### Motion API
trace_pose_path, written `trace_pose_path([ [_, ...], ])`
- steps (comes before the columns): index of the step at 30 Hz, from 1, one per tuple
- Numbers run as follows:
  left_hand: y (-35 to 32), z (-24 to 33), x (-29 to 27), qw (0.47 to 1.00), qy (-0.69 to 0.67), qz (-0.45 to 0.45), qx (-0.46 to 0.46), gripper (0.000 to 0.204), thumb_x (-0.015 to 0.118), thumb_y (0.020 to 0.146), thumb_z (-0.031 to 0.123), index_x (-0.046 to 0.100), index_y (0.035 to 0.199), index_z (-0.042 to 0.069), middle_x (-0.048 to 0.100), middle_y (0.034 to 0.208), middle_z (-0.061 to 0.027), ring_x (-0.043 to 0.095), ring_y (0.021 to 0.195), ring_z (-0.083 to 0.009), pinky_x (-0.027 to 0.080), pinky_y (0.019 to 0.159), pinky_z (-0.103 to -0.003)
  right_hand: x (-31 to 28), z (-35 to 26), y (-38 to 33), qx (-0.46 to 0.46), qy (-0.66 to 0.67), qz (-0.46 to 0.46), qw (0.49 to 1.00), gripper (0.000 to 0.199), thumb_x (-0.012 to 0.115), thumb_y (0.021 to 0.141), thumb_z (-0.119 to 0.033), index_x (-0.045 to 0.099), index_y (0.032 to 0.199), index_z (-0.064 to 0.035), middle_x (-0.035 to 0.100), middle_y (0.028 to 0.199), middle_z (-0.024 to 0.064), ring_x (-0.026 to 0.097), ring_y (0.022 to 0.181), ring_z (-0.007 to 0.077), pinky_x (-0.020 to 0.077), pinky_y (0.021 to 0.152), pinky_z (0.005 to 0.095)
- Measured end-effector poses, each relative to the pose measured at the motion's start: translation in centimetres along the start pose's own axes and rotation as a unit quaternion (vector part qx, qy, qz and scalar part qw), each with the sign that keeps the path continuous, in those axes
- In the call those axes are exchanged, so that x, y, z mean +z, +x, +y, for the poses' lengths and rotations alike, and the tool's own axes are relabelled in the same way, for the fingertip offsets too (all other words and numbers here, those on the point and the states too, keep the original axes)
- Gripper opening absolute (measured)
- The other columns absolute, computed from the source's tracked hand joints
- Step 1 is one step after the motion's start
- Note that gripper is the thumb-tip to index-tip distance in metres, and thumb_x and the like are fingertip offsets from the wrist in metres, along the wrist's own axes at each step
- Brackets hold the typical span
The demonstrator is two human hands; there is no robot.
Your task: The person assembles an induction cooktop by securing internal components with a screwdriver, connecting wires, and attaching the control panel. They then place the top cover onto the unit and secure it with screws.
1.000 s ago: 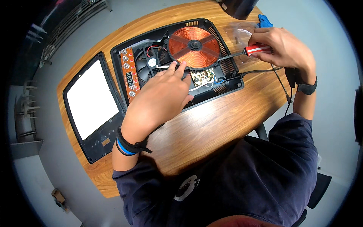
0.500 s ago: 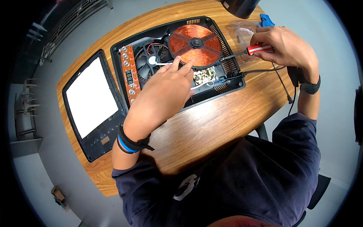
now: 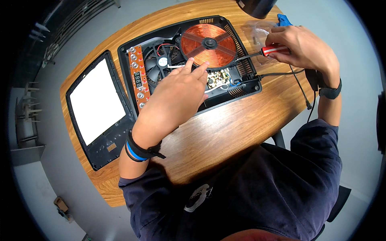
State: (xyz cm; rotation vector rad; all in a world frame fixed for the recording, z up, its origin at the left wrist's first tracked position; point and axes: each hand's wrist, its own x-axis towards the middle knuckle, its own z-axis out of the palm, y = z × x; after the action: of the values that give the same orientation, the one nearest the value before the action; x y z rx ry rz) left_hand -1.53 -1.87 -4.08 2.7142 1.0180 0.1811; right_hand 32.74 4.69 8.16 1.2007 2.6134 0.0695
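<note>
An opened induction cooker (image 3: 225, 100) lies on the table, its inside showing. My right hand (image 3: 303, 48) grips a screwdriver by its red and white handle (image 3: 275, 50); the shaft points left, with its tip at the right edge of the round copper coil (image 3: 219, 36). Fingers stretched out, my left hand (image 3: 175, 94) rests its fingertips on the coil's near edge. Left of that hand are a black fan (image 3: 152, 72) and an orange control board (image 3: 138, 80) with a small display. A circuit board (image 3: 219, 79) shows partly beside my left fingers.
The cooker's top cover (image 3: 102, 150), with a white panel, lies at the table's left. A clear plastic container (image 3: 259, 34) and a blue cloth (image 3: 284, 20) are at the back right, near a black cylindrical object (image 3: 257, 7). A black cable (image 3: 281, 74) runs off the cooker's right side.
Both hands keep nearly the same places. The coil's near side seems slightly raised or shifted away from me, and the screwdriver has moved very slightly.
</note>
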Motion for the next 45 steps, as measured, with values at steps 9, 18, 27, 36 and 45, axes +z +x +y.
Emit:
trace_pose_path([
  [9,-0.2,0.1,0.1,1.0,0.004,0.006,-0.002,0.054,0.069,0.11,0.027,0.064,0.149,-0.01,0.056,0.167,-0.022,0.048,0.157,-0.0458,0.046,0.127,-0.051,-0.2,-0.7,0.2,-0.015,0.01,0.02,1.0,0.03,0.089,0.086,-0.014,0.079,0.112,-0.0017,0.079,0.108,0.0136,0.079,0.093,0.0342,0.0652,0.086,0.0442],
  [18,0.1,0.6,-0.3,1.0,0.01,-0.01,-0.014,0.058,0.071,0.108,0.028,0.061,0.153,-0.008,0.054,0.168,-0.0242,0.047,0.159,-0.045,0.043,0.129,-0.05,-1.9,-2.7,0.9,-0.052,0.002,0.056,0.997,0.027,0.091,0.089,-0.02,0.075,0.104,-0.0041,0.083,0.094,0.0115,0.081,0.089,0.033,0.0625,0.081,0.0425],
  [27,0.3,0.8,-1.0,0.999,0.027,-0.022,-0.012,0.06,0.071,0.108,0.026,0.058,0.156,-0.007,0.054,0.168,-0.026,0.048,0.158,-0.0463,0.044,0.128,-0.051,-4.6,-3.3,1.3,-0.143,0.0,0.102,0.984,0.021,0.077,0.096,-0.011,0.078,0.115,-0.0007,0.076,0.096,0.0124,0.077,0.092,0.0292,0.0628,0.084,0.0388],
  [36,0.2,0.3,-0.1,1.0,0.017,-0.006,0.001,0.056,0.07,0.109,0.027,0.062,0.15,-0.009,0.055,0.167,-0.023,0.05,0.156,-0.0455,0.047,0.125,-0.051,-6.4,-3.9,0.8,-0.158,0.131,0.087,0.975,0.038,0.079,0.098,-0.016,0.07,0.131,0.0005,0.069,0.134,0.0164,0.071,0.116,0.0295,0.0609,0.095,0.0423],
  [45,0.1,0.2,0.1,1.0,0.017,0.006,0.0,0.055,0.07,0.109,0.029,0.063,0.148,-0.009,0.058,0.164,-0.022,0.051,0.156,-0.0453,0.051,0.122,-0.052,-4.6,-2.4,1.5,-0.091,-0.01,0.09,0.992,0.052,0.069,0.11,-0.05,0.065,0.122,0.0003,0.066,0.119,0.0123,0.067,0.095,0.0236,0.0582,0.076,0.0387],
])
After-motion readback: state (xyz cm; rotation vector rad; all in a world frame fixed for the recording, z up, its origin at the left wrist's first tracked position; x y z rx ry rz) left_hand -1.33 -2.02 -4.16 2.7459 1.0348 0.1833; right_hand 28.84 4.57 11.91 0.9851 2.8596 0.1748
